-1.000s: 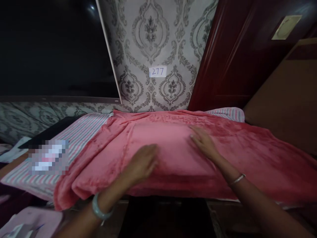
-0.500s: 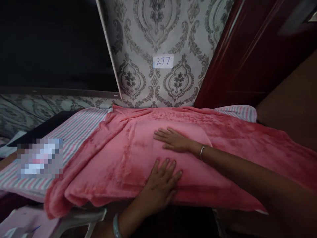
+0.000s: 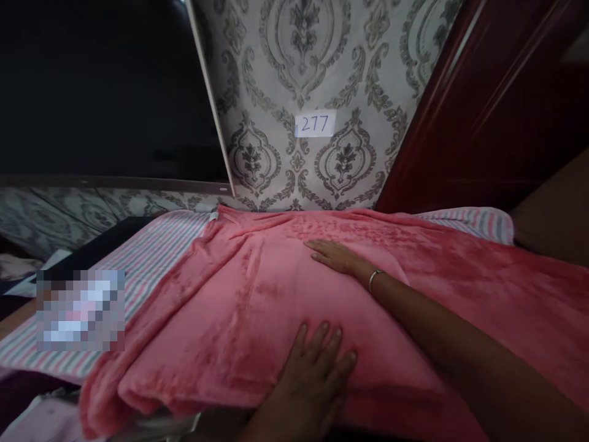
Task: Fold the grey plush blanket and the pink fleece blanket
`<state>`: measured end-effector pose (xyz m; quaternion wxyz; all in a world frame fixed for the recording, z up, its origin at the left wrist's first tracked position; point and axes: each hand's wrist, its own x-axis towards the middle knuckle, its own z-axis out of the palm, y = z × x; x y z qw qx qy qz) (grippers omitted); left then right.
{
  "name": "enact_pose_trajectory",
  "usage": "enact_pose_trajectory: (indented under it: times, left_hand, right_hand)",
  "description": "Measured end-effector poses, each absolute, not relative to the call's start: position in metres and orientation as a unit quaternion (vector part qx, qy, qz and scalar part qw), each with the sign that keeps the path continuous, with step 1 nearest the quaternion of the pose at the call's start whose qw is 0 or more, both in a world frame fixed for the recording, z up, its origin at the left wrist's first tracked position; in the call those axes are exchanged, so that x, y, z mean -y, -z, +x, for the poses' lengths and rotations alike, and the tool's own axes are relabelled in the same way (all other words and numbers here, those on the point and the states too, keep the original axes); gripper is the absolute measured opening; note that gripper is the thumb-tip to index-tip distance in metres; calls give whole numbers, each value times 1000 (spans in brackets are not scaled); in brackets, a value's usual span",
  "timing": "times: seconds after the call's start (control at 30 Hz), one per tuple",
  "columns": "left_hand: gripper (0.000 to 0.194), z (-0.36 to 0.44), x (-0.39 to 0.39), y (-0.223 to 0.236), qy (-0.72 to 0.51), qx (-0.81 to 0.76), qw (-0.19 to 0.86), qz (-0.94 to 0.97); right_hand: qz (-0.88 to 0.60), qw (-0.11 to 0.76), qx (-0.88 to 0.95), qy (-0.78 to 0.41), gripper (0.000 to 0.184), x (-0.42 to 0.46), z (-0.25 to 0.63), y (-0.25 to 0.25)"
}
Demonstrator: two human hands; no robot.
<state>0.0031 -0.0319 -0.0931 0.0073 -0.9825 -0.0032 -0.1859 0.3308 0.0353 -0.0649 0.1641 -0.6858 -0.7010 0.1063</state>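
A pink plush blanket (image 3: 184, 301) is spread out in front of me, with a smooth, layered rectangular section (image 3: 276, 294) in its middle. My right hand (image 3: 335, 255), above a thin wrist bracelet, lies flat near the far edge of that section, fingers stretched leftward. Close to the near edge, my left hand (image 3: 317, 374) rests on the plush with its fingers spread and pointing away from me. Both palms face down and neither grasps anything. The blanket's near edge is partly hidden behind my left hand and forearm.
Striped cloth (image 3: 170, 245) shows beneath the blanket at left and at the far right. A pixelated patch (image 3: 80, 310) covers something on the left. A dark television screen (image 3: 105, 92), patterned wall (image 3: 304, 55) with a "277" label (image 3: 315, 123), and dark red panel (image 3: 478, 116) stand behind.
My right hand has slid slightly away from me, to the far edge of the layered section. My left hand sits lower in view, and the view has shifted a little.
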Motion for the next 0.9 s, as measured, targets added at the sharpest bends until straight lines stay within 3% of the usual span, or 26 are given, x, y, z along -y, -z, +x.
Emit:
enact_pose_trajectory:
  times: [0.27, 0.4, 0.63, 0.9]
  left_hand:
    - [67, -4, 33, 69, 178, -9, -19, -984]
    - [56, -22, 20, 56, 257, 60, -8, -965]
    - [50, -46, -4, 97, 291, 218, 64, -929]
    - [71, -43, 1, 108, 276, 226, 72, -931]
  right_hand:
    - [-735, 123, 662, -76, 68, -35, 306, 38]
    - [-621, 180, 761, -57, 60, -9, 249, 23]
    - [-437, 114, 883, -129, 61, 9, 172, 39]
    - [-484, 85, 864, -109, 63, -83, 215, 42]
